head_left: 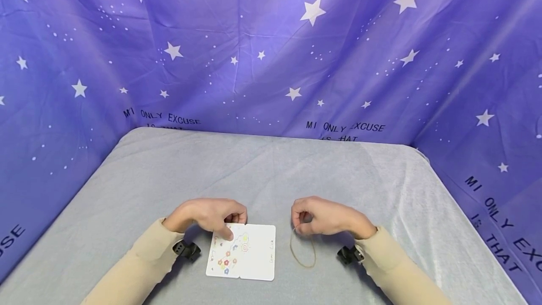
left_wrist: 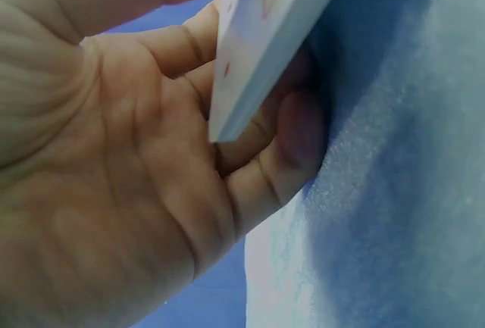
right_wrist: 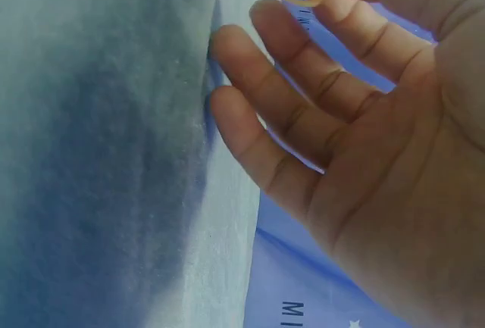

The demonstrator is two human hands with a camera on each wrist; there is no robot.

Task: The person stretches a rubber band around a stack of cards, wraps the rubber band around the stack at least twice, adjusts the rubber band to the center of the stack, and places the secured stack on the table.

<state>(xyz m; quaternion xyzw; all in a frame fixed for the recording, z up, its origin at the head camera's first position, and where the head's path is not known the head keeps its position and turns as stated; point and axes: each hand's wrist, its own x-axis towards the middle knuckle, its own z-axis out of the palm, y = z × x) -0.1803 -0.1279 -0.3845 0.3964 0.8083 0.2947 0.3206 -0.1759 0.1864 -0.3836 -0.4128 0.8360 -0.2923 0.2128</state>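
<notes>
A white booklet (head_left: 258, 253) lies spread flat near the front, with colourful flowers and small lettering on its left half and a line of writing along its right edge. Small notches mark the middle of its top and bottom edges. My left hand (head_left: 213, 213) pinches its upper left part, thumb on top and fingers beneath. In the left wrist view the booklet's edge (left_wrist: 246, 101) looks several layers thick. To the right, my right hand (head_left: 326, 215) pinches a thin tan cord loop (head_left: 302, 265) between thumb and index finger. The other fingers (right_wrist: 273, 108) are loosely bent, with nothing in them.
A grey cloth (head_left: 271, 168) covers the table under both hands. Purple curtains (head_left: 262, 74) with white stars enclose the back and both sides. A small black wrist camera sits below each wrist, the left one (head_left: 187, 250) close to the booklet.
</notes>
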